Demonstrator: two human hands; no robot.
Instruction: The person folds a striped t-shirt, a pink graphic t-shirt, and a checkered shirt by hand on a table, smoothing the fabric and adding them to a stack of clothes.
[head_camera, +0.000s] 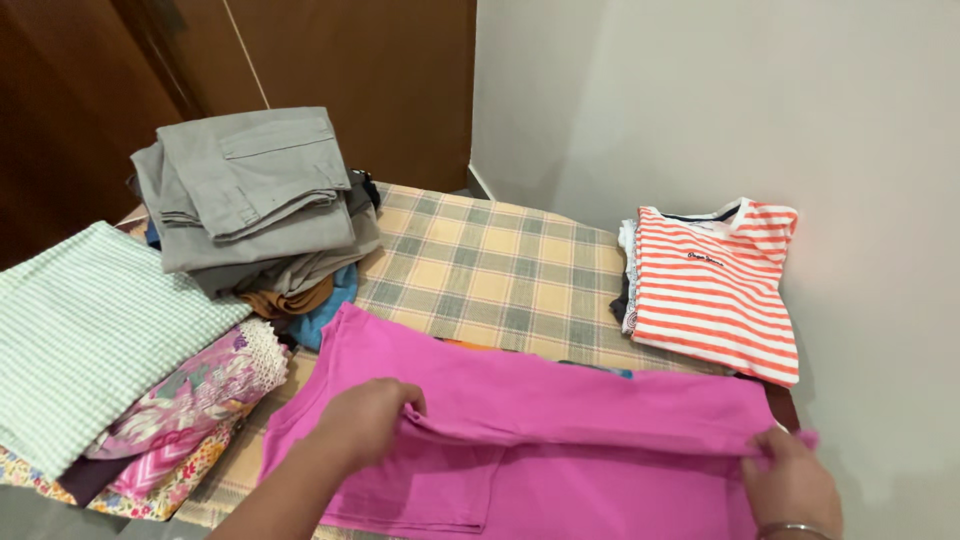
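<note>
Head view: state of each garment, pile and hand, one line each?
pink garment: spread flat, fold pinched along its middle
left hand: gripping the fold
right hand: gripping the fold's end
striped shirt: folded, atop a stack
grey trousers: folded, topping a pile
green checked cloth: folded

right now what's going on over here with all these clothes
A person is handling a pink garment spread across a checked cloth. The left hand pinches a fold near the middle, and the right hand grips the edge at the right. A folded orange-striped shirt lies by the wall, grey trousers top a pile at the back left, and patterned fabrics sit stacked beside a green checked cloth.
</note>
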